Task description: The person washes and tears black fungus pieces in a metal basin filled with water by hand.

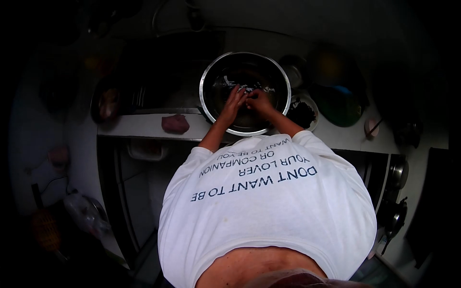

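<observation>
A large round metal basin with a bright rim stands on the counter, dark inside with white glints. Both hands are over its middle, close together. My left hand has its fingers stretched out and slightly apart, with nothing visible held. Beside its fingertips, my right hand has curled, pinched fingers; anything between them is too small and dark to tell.
A crumpled reddish cloth lies left of the basin on the counter edge. To the right are a plate with dark pieces, a metal bowl and a green round container. Pans hang at lower right.
</observation>
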### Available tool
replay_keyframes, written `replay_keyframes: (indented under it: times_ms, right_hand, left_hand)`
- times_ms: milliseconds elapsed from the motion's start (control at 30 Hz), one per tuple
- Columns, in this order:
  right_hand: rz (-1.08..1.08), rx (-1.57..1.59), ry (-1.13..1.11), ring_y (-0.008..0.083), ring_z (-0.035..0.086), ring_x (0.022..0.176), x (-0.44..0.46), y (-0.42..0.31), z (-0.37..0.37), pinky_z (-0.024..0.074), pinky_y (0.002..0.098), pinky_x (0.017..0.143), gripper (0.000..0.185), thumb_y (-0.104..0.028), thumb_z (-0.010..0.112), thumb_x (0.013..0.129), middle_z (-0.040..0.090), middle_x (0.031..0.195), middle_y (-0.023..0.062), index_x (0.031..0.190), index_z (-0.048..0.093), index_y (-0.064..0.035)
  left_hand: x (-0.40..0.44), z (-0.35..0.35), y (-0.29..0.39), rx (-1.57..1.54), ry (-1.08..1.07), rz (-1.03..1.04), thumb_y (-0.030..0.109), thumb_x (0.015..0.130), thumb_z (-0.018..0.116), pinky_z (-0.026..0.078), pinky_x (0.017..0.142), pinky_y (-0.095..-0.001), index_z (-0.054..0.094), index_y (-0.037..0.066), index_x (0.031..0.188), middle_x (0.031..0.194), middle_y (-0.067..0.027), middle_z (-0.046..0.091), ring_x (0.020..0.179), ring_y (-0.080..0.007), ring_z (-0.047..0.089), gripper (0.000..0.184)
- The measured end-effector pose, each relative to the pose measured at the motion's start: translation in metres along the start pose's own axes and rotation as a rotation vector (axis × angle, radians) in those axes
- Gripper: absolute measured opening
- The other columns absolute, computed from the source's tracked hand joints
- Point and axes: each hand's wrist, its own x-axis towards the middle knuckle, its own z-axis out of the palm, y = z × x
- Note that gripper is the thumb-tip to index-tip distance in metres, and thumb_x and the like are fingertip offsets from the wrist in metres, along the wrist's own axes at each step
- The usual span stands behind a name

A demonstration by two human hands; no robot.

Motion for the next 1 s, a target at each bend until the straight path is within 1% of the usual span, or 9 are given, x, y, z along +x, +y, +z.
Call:
replay_keyframes:
  times_ms: [133, 200, 333, 400, 467, 600, 733, 867, 1000]
  right_hand:
    - [0.019, 0.118, 0.033, 0.0123, 0.053, 0.056, -0.006, -0.006, -0.009, 0.0454, 0.0248, 0.050, 0.017, -0.007, 0.059, 0.069, 0.054, 0.070, 0.0055, 0.084, 0.050, -0.0035]
    - [0.002, 0.145, 0.052, 0.0113, 0.051, 0.054, -0.010, -0.013, -0.020, 0.0428, 0.0229, 0.048, 0.015, -0.006, 0.058, 0.069, 0.054, 0.068, 0.0050, 0.082, 0.051, -0.0038]
    - [-0.115, 0.038, 0.204, 0.0098, 0.050, 0.054, -0.036, -0.050, -0.061, 0.0377, 0.0204, 0.048, 0.011, -0.005, 0.055, 0.068, 0.053, 0.065, 0.0030, 0.078, 0.055, -0.0047]
    - [-0.130, -0.126, 0.330, 0.0132, 0.053, 0.058, -0.051, -0.058, -0.090, 0.0410, 0.0235, 0.052, 0.012, -0.005, 0.056, 0.068, 0.056, 0.067, 0.0056, 0.080, 0.055, -0.0040]
    - [-0.456, -0.573, 0.576, 0.0191, 0.057, 0.065, -0.062, -0.051, -0.117, 0.0442, 0.0285, 0.060, 0.013, -0.008, 0.056, 0.068, 0.059, 0.072, 0.0090, 0.081, 0.054, -0.0036]
    - [-0.189, -0.822, 0.442, 0.0255, 0.059, 0.076, -0.077, -0.025, -0.155, 0.0445, 0.0301, 0.070, 0.018, -0.012, 0.055, 0.073, 0.061, 0.081, 0.0114, 0.088, 0.061, -0.0059]
    - [-0.239, -0.376, 0.683, 0.0177, 0.059, 0.079, -0.074, -0.020, -0.174, 0.0451, 0.0278, 0.070, 0.018, -0.010, 0.049, 0.079, 0.062, 0.084, 0.0098, 0.091, 0.061, -0.0026]
    - [-0.227, 0.056, 0.466, 0.0129, 0.059, 0.077, -0.087, -0.056, -0.153, 0.0456, 0.0226, 0.065, 0.023, -0.009, 0.049, 0.081, 0.061, 0.087, 0.0078, 0.102, 0.054, -0.0006]
    - [-0.109, -0.084, 0.051, 0.0111, 0.058, 0.070, -0.097, -0.070, -0.085, 0.0465, 0.0229, 0.058, 0.025, -0.011, 0.056, 0.077, 0.060, 0.083, 0.0064, 0.100, 0.054, -0.0018]
  left_hand:
    - [0.001, 0.002, 0.012, -0.092, -0.047, -0.016, 0.035, 0.088, 0.039, 0.027, 0.097, -0.0379, 0.016, 0.007, 0.130, 0.131, -0.0174, 0.026, 0.117, -0.0300, 0.035, 0.056]
    - [-0.001, 0.010, 0.028, -0.467, 0.032, -0.152, 0.034, 0.087, 0.039, 0.028, 0.096, -0.0385, 0.018, 0.007, 0.130, 0.130, -0.0174, 0.028, 0.117, -0.0298, 0.036, 0.055]
    - [0.001, 0.011, 0.027, -0.347, 0.188, -0.220, 0.021, 0.084, 0.049, 0.037, 0.090, -0.0400, 0.031, 0.004, 0.122, 0.120, -0.0177, 0.040, 0.110, -0.0305, 0.043, 0.045]
    - [0.003, 0.009, 0.021, -0.398, 0.241, -0.276, 0.011, 0.080, 0.051, 0.040, 0.087, -0.0393, 0.036, -0.001, 0.116, 0.115, -0.0184, 0.043, 0.106, -0.0296, 0.046, 0.041]
    - [0.004, 0.009, 0.019, -0.386, 0.263, -0.328, 0.008, 0.078, 0.051, 0.042, 0.085, -0.0372, 0.036, -0.004, 0.114, 0.113, -0.0186, 0.044, 0.103, -0.0277, 0.049, 0.041]
    - [0.007, 0.011, 0.014, -0.417, 0.220, -0.373, 0.006, 0.078, 0.051, 0.040, 0.088, -0.0389, 0.037, -0.006, 0.112, 0.112, -0.0206, 0.044, 0.105, -0.0304, 0.047, 0.039]
    - [0.014, 0.027, 0.017, -0.471, 0.189, -0.384, 0.005, 0.078, 0.050, 0.041, 0.088, -0.0379, 0.040, -0.006, 0.108, 0.106, -0.0201, 0.049, 0.102, -0.0297, 0.049, 0.034]
    - [0.019, 0.048, 0.022, -0.449, 0.155, -0.432, 0.007, 0.077, 0.051, 0.043, 0.083, -0.0350, 0.043, -0.004, 0.105, 0.100, -0.0161, 0.052, 0.099, -0.0266, 0.051, 0.031]
    - [0.022, 0.078, 0.030, -0.371, 0.074, -0.403, 0.009, 0.079, 0.050, 0.042, 0.084, -0.0335, 0.043, -0.003, 0.107, 0.101, -0.0142, 0.052, 0.098, -0.0233, 0.051, 0.032]
